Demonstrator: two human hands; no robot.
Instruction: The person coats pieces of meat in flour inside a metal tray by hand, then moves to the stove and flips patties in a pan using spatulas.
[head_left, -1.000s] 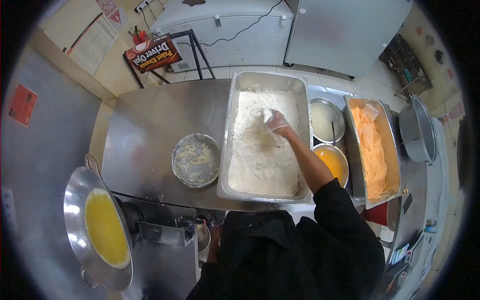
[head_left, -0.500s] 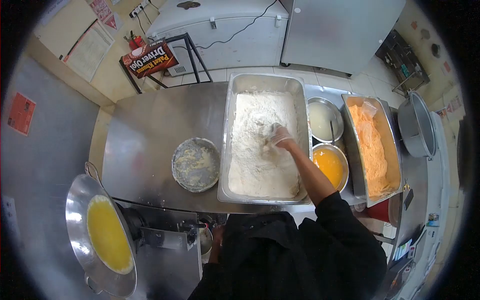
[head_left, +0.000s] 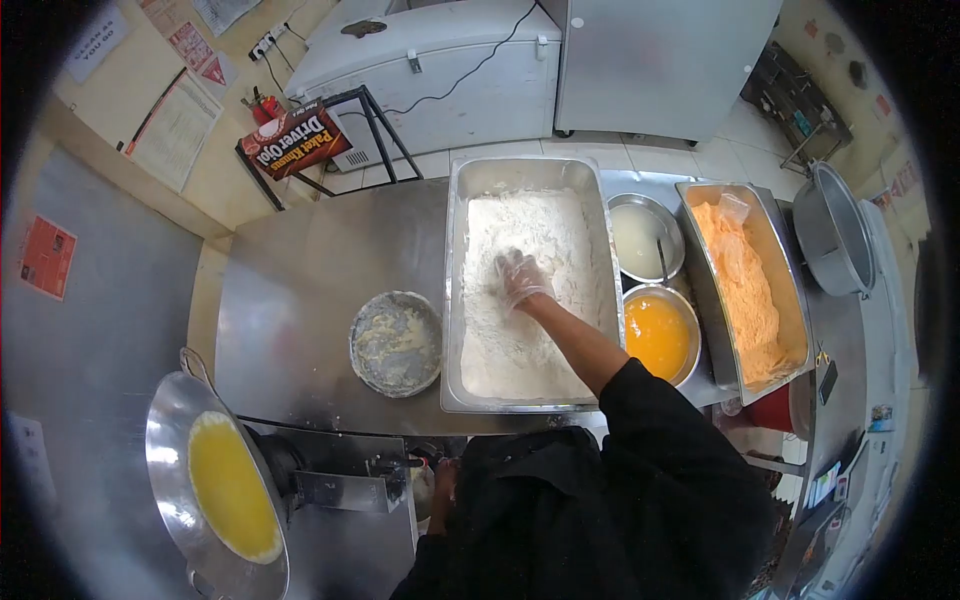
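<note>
My right hand (head_left: 521,279), in a clear plastic glove, is in the white flour (head_left: 520,350) inside a deep metal tray (head_left: 452,330). Its fingertips are coated with flour and partly sunk in it, so what they hold, if anything, is hidden. Down by the stove's knobs, left of my body, my left hand (head_left: 445,482) shows only in part, its fingers unclear. A flour-dusted round pan (head_left: 396,345) sits left of the tray. To its right are a bowl of pale liquid (head_left: 640,240) and a bowl of orange-yellow liquid (head_left: 657,338).
A wok (head_left: 170,470) of yellow oil stands on the stove at the lower left. At the right, a metal tray (head_left: 745,390) holds orange-coated food, with a large pot (head_left: 833,230) beyond it. A chest freezer (head_left: 450,90) stands behind the steel table (head_left: 290,300).
My right hand has moved left across the flour and down into it. The whole view has shifted slightly; the left hand stays low beside the stove.
</note>
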